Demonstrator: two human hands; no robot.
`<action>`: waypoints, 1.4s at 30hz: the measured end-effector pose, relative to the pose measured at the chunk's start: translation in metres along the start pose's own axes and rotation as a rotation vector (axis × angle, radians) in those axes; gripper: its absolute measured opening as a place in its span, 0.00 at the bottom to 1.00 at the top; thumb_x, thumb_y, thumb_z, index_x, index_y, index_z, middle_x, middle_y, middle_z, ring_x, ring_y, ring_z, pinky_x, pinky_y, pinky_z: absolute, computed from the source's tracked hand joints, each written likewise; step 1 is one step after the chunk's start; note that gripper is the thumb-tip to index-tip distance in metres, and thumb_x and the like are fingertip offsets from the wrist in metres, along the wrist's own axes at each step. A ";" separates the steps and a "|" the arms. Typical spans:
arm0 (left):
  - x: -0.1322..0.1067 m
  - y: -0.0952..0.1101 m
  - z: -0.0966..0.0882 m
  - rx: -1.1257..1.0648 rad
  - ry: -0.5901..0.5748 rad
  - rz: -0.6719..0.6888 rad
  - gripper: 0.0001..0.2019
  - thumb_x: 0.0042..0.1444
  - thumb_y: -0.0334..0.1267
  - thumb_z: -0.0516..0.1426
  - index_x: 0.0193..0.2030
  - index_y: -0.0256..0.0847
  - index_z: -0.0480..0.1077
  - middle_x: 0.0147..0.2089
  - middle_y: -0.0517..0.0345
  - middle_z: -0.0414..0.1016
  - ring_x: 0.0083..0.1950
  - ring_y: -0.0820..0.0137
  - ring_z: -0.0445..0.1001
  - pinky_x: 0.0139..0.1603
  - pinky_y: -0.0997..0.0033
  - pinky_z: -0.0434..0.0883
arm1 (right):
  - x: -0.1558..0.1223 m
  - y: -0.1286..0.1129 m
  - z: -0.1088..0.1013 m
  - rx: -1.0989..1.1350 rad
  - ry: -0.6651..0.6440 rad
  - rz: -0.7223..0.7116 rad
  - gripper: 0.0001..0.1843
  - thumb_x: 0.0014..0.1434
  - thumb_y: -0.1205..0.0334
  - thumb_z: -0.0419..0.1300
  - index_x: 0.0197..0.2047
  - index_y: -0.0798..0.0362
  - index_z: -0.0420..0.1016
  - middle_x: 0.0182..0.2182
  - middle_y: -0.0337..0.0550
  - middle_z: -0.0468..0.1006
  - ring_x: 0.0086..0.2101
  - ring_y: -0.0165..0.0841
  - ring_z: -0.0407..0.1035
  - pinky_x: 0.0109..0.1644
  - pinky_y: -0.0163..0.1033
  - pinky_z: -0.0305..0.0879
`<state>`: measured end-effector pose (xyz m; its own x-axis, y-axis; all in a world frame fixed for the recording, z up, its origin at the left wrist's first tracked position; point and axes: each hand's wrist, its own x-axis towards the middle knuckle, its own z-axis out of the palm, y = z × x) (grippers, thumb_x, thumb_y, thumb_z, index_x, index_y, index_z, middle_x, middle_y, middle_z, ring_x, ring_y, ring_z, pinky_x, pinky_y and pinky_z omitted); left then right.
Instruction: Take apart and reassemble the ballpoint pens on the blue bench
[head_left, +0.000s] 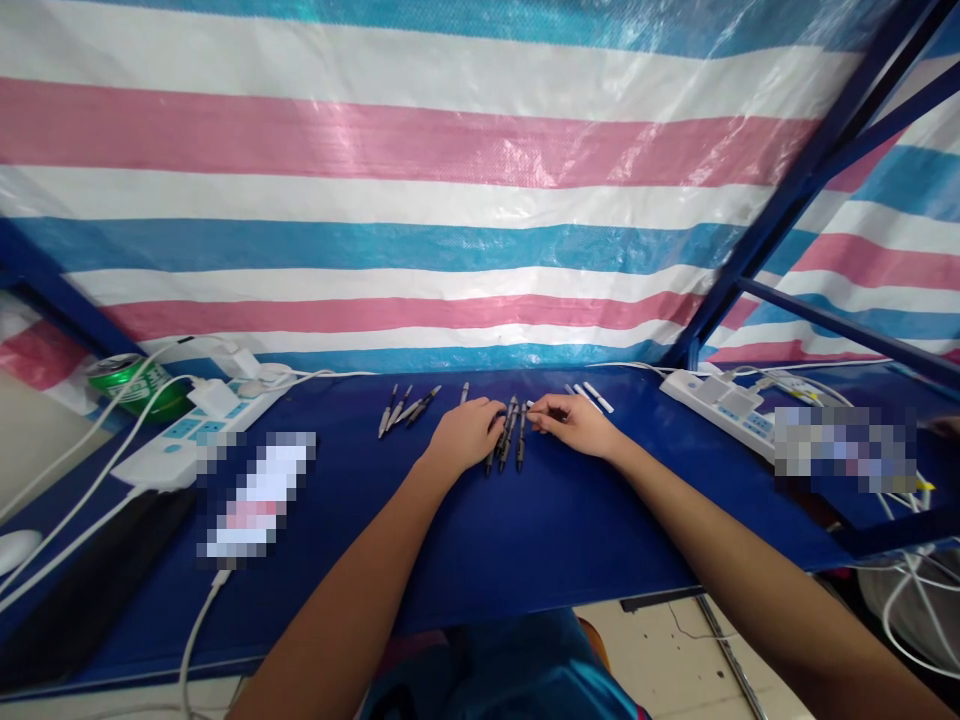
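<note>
Several dark pens (506, 445) lie close together on the blue desk (517, 540), pointing toward and away from me. My left hand (465, 435) is curled against their left side, its fingertips and thumb closed at the pens. From the right, my right hand (574, 422) has its thumb and fingers drawn together at the rightmost dark pen (521, 445). Exactly how each fingertip grips is too small to see. A light-coloured pen (464, 392) shows just behind my left hand. Beyond my right hand lie several white pens (598, 398), partly hidden by it.
More pens (405, 408) lie fanned out on the left. A phone (259, 495) on a cable, a white power strip (187, 440) and a green can (139, 385) stand further left. Another power strip (720, 410) is on the right, beside a blue metal frame (750, 230).
</note>
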<state>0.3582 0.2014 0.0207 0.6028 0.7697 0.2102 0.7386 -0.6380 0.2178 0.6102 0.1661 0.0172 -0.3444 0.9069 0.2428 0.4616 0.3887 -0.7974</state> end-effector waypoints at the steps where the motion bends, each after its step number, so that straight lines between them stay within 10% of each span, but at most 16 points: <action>1: 0.000 0.000 0.000 0.000 0.000 0.001 0.15 0.74 0.41 0.51 0.60 0.48 0.74 0.53 0.54 0.80 0.53 0.61 0.78 0.51 0.65 0.73 | 0.000 0.000 0.000 -0.005 -0.001 -0.001 0.17 0.70 0.45 0.61 0.44 0.50 0.81 0.36 0.45 0.85 0.36 0.37 0.78 0.42 0.42 0.75; 14: 0.001 -0.002 -0.001 -0.012 -0.006 0.032 0.15 0.74 0.43 0.51 0.59 0.47 0.75 0.52 0.52 0.79 0.52 0.62 0.78 0.50 0.66 0.73 | -0.006 -0.027 0.010 -0.011 -0.003 -0.145 0.16 0.70 0.46 0.63 0.43 0.50 0.83 0.36 0.44 0.85 0.35 0.37 0.76 0.42 0.40 0.72; 42: 0.000 0.009 -0.009 0.006 0.021 -0.172 0.21 0.64 0.42 0.58 0.64 0.48 0.73 0.51 0.52 0.83 0.49 0.59 0.80 0.45 0.65 0.73 | 0.001 -0.001 0.008 -0.089 0.077 -0.051 0.22 0.70 0.41 0.60 0.37 0.50 0.81 0.33 0.44 0.84 0.33 0.37 0.74 0.35 0.40 0.66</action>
<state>0.3622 0.1953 0.0312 0.4607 0.8669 0.1905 0.8323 -0.4965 0.2465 0.6026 0.1651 0.0135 -0.3071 0.8941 0.3261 0.5171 0.4444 -0.7315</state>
